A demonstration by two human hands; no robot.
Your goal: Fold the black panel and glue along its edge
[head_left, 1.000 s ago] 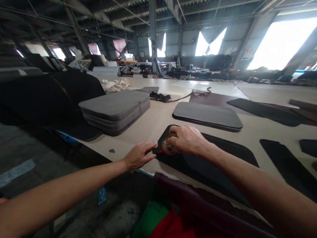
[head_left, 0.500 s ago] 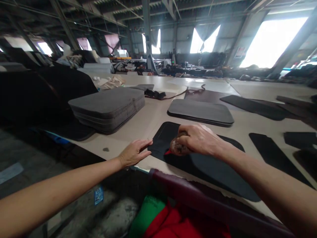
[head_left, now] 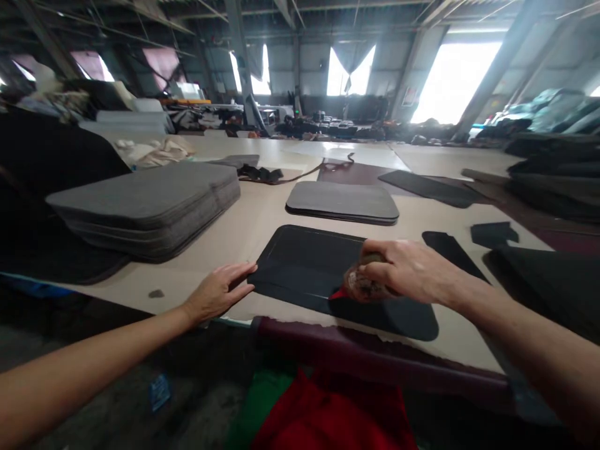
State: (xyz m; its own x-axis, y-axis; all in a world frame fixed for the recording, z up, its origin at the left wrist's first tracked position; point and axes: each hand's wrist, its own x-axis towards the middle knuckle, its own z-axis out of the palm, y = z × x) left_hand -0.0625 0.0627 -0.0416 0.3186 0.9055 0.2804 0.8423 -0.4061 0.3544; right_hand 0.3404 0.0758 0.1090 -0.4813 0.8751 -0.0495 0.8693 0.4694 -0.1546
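Beige and smooth, the tabletop (head_left: 262, 209) is spread beneath and beyond both sets of fingers. Its far left end is covered by a matt black sheet (head_left: 56, 150), raised in a broad curve well left of the left hand (head_left: 220, 292). Beyond the left fingers, a tall stack (head_left: 140, 194) of grey, round-cornered panels is set down, its layered edges slightly uneven. Nearer the body than either set of fingers, the front edge is lined by glossy maroon material (head_left: 375, 359) with a ragged border.

Between the two hands a black panel (head_left: 300, 262) is laid flat, rectangular with rounded corners; its left edge is touched by the left fingers, which are held straight and close together, the thumb set apart. Just beyond it, a thinner stack (head_left: 342, 200) of similar grey panels is placed. To the right of the right hand (head_left: 403, 267), a long black strip (head_left: 450, 250) is partly covered by the forearm.

A brown, mottled tool (head_left: 360, 287) is gripped in the curled right fingers and partly hidden by them; its red tip (head_left: 336, 294) is brought against the panel's near side, where a thin pale line (head_left: 307, 294) is seen. Left of the left fingers, a small grey lump (head_left: 156, 293) is left lying.
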